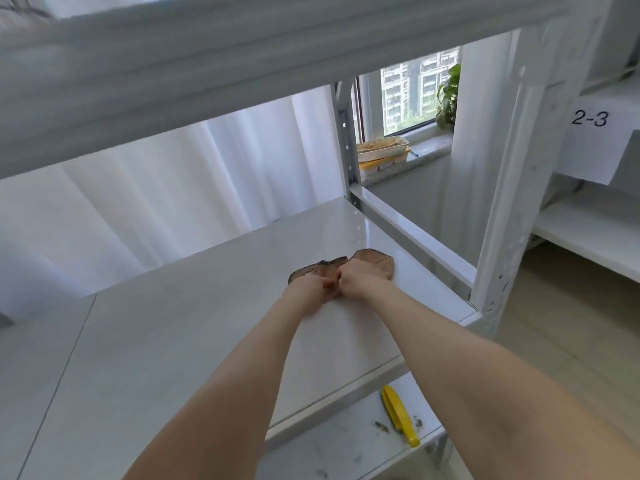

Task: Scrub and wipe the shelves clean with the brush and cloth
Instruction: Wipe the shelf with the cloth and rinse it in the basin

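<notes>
- Risk, edge overrun: the brown cloth [375, 266] lies on the white shelf [173, 323], right of the frame's centre and near the shelf's right side rail. A stroke carried further right could push the cloth or loosened dirt over that rail.
- Risk, slip: both arms are stretched far in under the level above. The shelf surface looks glossy, so the cloth may skid under heavy pressure and the fists slide off it.
- Risk, poor coverage: the cloth looks gathered at its middle, so probably only part of it bears on the shelf. Missed strips or streaks may result.
- Risk, recontamination: dark debris [381, 426] lies beside the yellow brush [400, 415] on the lower shelf [332, 445], at the lower right of the frame. That level appears not yet cleaned.
- Left hand [313, 284]: fingers curled tight, grasping the cloth's left part; knuckles touch the other hand.
- Right hand [353, 277]: fingers likewise clenched onto the cloth's right part, which fans out beyond it.
- How much fabric sits inside either fist cannot be told.
</notes>
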Motion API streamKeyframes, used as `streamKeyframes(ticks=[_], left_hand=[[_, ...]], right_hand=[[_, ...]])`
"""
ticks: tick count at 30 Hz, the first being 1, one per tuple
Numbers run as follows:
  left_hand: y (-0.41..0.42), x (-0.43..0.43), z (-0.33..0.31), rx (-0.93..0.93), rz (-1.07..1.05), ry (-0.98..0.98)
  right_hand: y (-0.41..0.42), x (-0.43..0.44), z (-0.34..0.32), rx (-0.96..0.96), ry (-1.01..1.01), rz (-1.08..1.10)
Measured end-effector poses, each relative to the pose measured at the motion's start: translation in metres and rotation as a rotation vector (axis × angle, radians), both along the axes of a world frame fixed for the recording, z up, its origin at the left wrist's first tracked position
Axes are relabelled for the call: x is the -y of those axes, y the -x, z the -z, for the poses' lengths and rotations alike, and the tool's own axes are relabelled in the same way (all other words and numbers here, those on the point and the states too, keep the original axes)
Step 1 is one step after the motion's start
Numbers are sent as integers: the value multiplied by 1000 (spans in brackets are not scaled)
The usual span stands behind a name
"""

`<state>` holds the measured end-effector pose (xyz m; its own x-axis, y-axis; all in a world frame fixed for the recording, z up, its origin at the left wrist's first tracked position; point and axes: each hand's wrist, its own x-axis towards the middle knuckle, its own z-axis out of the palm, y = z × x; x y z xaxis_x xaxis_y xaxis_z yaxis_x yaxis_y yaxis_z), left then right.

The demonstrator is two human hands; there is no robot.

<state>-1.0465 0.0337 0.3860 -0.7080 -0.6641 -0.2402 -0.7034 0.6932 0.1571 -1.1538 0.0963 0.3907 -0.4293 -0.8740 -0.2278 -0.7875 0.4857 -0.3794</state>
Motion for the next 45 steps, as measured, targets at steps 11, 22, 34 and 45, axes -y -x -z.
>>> streamKeyframes(ticks=[11,22,34,45], left_hand=[[84,90,22,-104,-3,18],[123,215,41,-168,35,-2],[100,225,24,-142,-56,-47],[6,123,-12,-43,-236,-108]], right_hand=[[68,86,20,17,-35,63],[109,207,32,-91,6,42],[100,231,35,-88,11,-94],[19,134,23,12,-47,-336]])
